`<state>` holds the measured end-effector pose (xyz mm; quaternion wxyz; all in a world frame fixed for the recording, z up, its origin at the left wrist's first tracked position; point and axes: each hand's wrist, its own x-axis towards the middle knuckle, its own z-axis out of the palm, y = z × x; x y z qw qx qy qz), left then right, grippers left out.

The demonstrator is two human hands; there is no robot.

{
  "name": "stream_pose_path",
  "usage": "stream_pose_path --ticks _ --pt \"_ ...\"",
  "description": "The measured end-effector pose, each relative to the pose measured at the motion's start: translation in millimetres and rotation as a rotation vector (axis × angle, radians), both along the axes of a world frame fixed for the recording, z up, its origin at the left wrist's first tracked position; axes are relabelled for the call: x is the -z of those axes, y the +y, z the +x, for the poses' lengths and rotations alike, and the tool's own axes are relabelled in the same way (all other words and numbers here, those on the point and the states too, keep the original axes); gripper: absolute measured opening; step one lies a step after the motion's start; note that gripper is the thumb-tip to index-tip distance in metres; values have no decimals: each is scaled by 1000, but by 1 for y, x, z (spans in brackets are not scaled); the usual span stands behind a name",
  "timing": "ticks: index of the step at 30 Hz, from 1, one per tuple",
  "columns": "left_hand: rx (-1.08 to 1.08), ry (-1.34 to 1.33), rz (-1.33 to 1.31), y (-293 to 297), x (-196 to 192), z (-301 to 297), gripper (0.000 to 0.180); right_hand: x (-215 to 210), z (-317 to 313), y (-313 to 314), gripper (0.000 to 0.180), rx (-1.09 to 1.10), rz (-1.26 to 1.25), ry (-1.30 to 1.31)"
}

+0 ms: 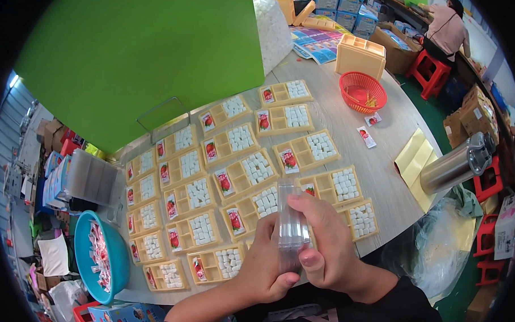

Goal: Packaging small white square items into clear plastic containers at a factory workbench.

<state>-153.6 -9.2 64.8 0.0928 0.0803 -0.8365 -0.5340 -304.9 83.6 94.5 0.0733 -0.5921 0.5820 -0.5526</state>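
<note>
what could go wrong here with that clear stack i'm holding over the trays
The clear plastic stack is pinched between your left hand and right hand right above the yellow trays. If it slips, it might knock the white pieces out of their compartments. The nearest trays sit close to the table edge, so a bump could push one off.
</note>
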Motion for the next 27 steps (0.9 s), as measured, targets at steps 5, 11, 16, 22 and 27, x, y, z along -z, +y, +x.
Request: stream_pose_path --ticks 5,11,16,22,27 --pt "-109 66 71 0 2 0 95 5 2 0 70 11 9 5" --pt "-140 229 -29 -5 3 0 99 9 9 -5 61 47 -98 94" --pt "-226 233 -16 -5 3 3 97 22 8 -9 59 -23 -133 -33" --pt "-158 314 -68 -12 -1 2 88 15 1 -7 61 -22 -155 8" --pt "-146 293 54 -10 0 0 87 12 -6 0 63 2 -95 76"
